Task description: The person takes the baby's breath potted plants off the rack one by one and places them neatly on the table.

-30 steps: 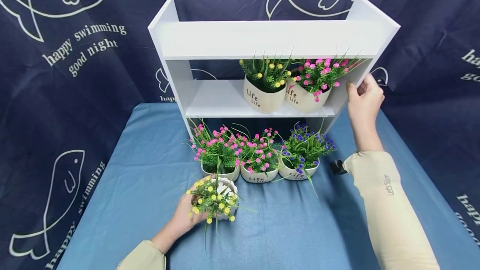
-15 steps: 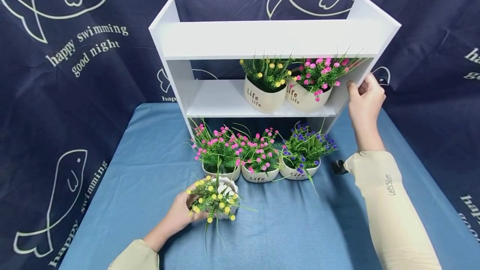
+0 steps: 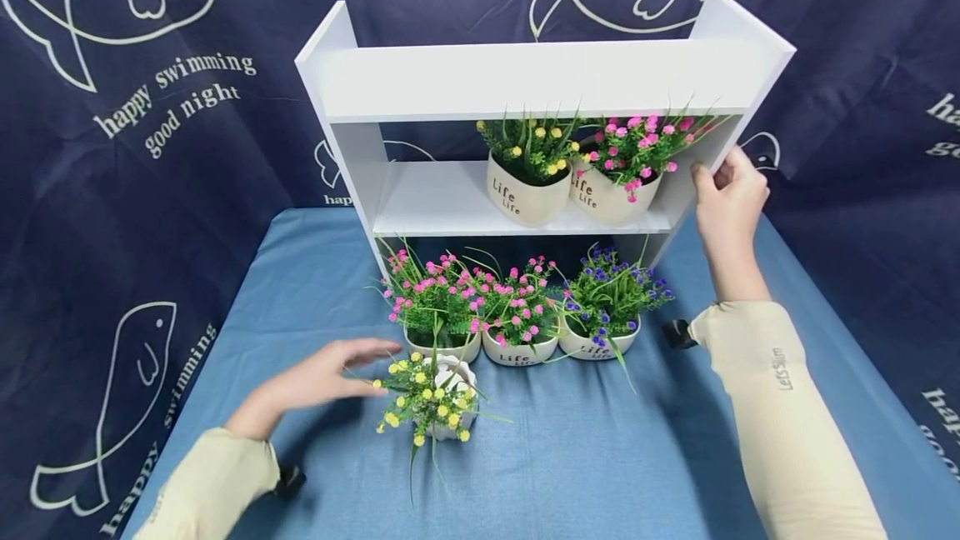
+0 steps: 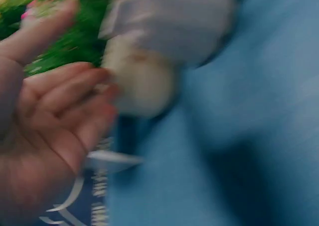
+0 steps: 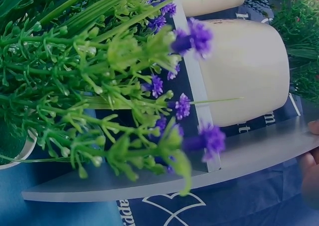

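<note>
A white wavy-rimmed pot with yellow flowers (image 3: 429, 397) stands on the table at the front. Just left of it is my left hand (image 3: 322, 373), fingers loosely extended and holding nothing. The left wrist view is blurred, but that hand's palm (image 4: 50, 131) shows apart from the white pot (image 4: 174, 24). At the right, my right hand (image 3: 731, 198) pinches the front edge of the side panel of a white shelf (image 3: 540, 80). In the right wrist view, fingertips (image 5: 310, 173) of that hand show at the panel (image 5: 249, 153), with purple flowers (image 5: 199, 39) in front.
On the middle board, towards the right, sit a yellow-flowered pot (image 3: 528, 194) and a pink-flowered pot (image 3: 611, 197). Before the shelf stand two pink-flowered pots (image 3: 442, 348) (image 3: 519, 352) and a purple-flowered pot (image 3: 597, 346) in a row. Blue cloth (image 3: 570, 457) covers the table.
My left hand has let go of the yellow-flowered white pot and drawn back to the left. The pot stays in place, and my right hand keeps its grip on the shelf.
</note>
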